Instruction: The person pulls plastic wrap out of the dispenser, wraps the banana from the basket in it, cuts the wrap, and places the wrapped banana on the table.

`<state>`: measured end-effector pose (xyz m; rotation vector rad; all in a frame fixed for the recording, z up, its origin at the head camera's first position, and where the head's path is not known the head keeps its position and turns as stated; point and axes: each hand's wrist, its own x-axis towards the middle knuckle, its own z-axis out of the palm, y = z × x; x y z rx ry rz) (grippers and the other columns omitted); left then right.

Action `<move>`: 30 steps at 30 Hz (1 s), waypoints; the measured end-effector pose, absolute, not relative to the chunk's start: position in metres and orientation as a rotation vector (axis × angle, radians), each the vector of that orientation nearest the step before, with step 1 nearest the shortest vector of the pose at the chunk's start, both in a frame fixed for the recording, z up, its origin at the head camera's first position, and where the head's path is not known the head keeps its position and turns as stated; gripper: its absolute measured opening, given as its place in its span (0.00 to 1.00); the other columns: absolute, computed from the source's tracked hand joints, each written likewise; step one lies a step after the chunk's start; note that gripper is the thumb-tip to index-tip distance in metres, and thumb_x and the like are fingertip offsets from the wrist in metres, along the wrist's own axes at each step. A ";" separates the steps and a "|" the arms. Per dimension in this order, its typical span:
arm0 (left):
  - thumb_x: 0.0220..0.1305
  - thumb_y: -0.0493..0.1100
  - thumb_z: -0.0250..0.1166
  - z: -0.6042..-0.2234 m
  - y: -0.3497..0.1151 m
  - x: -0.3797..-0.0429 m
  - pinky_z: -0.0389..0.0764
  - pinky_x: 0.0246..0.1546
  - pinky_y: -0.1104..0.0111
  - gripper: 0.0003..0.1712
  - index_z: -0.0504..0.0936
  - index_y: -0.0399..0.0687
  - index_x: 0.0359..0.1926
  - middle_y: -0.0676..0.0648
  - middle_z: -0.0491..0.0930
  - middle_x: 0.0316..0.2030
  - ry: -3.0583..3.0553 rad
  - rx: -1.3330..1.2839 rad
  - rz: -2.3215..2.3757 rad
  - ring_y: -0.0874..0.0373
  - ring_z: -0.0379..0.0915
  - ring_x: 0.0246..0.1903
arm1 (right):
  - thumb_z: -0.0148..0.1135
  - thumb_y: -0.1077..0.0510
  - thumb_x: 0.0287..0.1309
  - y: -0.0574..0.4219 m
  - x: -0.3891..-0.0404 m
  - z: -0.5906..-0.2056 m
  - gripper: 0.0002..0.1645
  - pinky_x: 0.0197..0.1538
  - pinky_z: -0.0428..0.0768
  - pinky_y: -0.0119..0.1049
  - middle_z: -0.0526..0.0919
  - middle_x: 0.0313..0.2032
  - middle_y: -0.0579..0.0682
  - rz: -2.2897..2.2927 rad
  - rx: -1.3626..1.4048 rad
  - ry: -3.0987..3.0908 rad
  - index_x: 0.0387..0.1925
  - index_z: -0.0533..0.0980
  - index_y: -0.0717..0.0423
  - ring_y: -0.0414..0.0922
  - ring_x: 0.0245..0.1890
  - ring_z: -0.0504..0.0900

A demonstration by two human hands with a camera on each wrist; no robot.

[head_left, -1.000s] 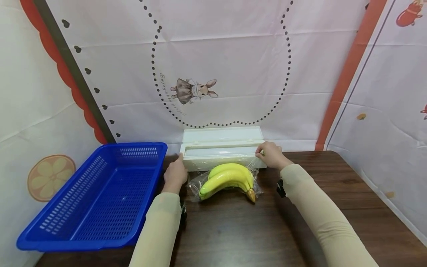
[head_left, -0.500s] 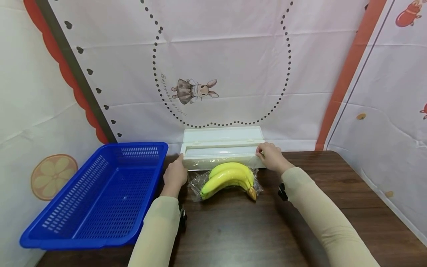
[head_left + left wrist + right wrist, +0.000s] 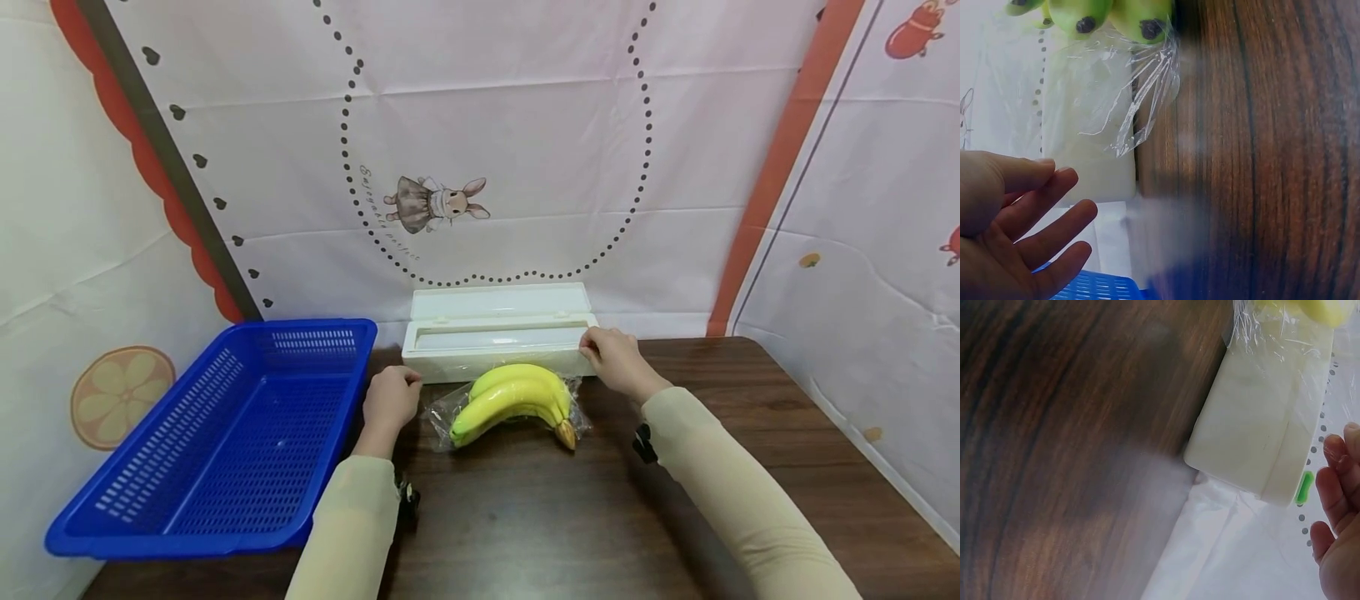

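A white cling film dispenser box [image 3: 450, 369] lies lengthwise against the back wall, its lid [image 3: 498, 300] raised. In front of it, a bunch of bananas [image 3: 517, 398] rests on clear cling film [image 3: 444, 410]. My right hand [image 3: 617, 362] is at the box's right end, thumb and forefinger pinching the film edge; the right wrist view shows film at the fingertips [image 3: 1337, 450]. My left hand [image 3: 390, 407] is just off the box's left front corner, holding nothing. In the left wrist view its fingers are loosely bent, apart from the crumpled film [image 3: 1144, 100].
A blue plastic basket [image 3: 300, 492] stands on the left of the dark wood table [image 3: 525, 517]. Printed cloth walls [image 3: 525, 167] enclose the back and sides. A small green tab [image 3: 1305, 487] shows at the box's end.
My left hand has come off the box's left end and drawn back toward me. My right hand has shifted slightly right, still pinching. The bananas and box have barely moved.
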<state>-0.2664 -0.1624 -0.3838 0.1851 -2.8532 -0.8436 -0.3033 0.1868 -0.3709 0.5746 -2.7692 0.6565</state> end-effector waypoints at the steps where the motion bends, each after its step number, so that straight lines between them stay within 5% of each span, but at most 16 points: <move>1: 0.64 0.42 0.60 -0.384 -0.163 -0.265 0.79 0.37 0.54 0.13 0.85 0.49 0.46 0.44 0.83 0.46 -2.847 0.174 -0.854 0.47 0.80 0.42 | 0.55 0.60 0.64 0.188 -0.302 -0.372 0.05 0.43 0.63 0.51 0.77 0.26 0.48 0.659 0.579 -2.762 0.36 0.75 0.57 0.50 0.34 0.73; 14: 0.62 0.44 0.62 -0.392 -0.161 -0.252 0.78 0.41 0.53 0.10 0.87 0.50 0.42 0.45 0.84 0.45 -2.855 0.189 -0.924 0.47 0.79 0.45 | 0.55 0.60 0.65 0.200 -0.285 -0.389 0.04 0.38 0.58 0.43 0.73 0.22 0.45 0.684 0.565 -2.770 0.33 0.72 0.56 0.42 0.24 0.67; 30: 0.62 0.43 0.63 -0.407 -0.160 -0.247 0.78 0.44 0.54 0.09 0.87 0.50 0.39 0.45 0.85 0.44 -2.850 0.158 -0.931 0.47 0.79 0.45 | 0.58 0.57 0.63 0.196 -0.275 -0.407 0.04 0.39 0.60 0.43 0.79 0.31 0.47 0.701 0.541 -2.882 0.33 0.74 0.53 0.41 0.28 0.73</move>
